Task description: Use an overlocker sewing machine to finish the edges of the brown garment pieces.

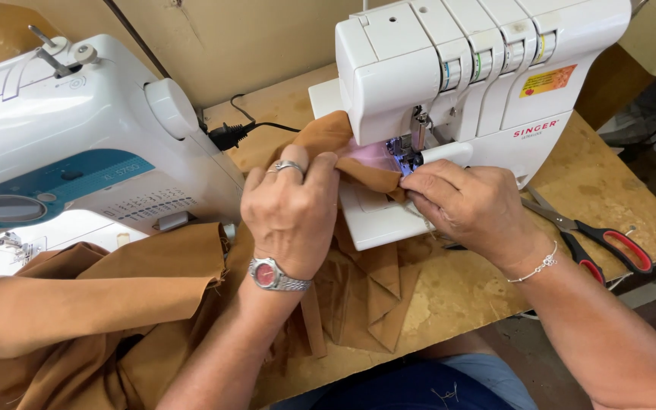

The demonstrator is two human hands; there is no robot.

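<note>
A white and teal sewing machine [62, 144] stood at the table's left edge, its handwheel turned toward the middle. Below it, brown cloth [115, 304] lay heaped over the table's near left corner and spilled off the front edge, with more folds hanging between the two forearms. A black plug [225, 137] and its cable lay on the table [465, 292] near the back edge, between the two machines.

The left hand [291, 209], wearing a ring and a red-faced watch [271, 275] on the wrist, rested palm down on the cloth just left of the needle. Its fingers were pressed close together and curled over a fold, pinning it to the bed of the machine.

The white overlocker [480, 76] stood at the back of the table, right of centre. A strip of the cloth ran up from the front edge onto its bed and under the presser foot [405, 152], where a patch of pink showed beneath.

The right hand [468, 205], a thin bracelet [540, 266] at its wrist, lay on the bed just right of the foot; its fingertips were drawn together, pinching the cloth's edge right beside the foot.

Red-handled scissors [601, 239] lay closed near the table's right edge, just beyond that wrist
</note>
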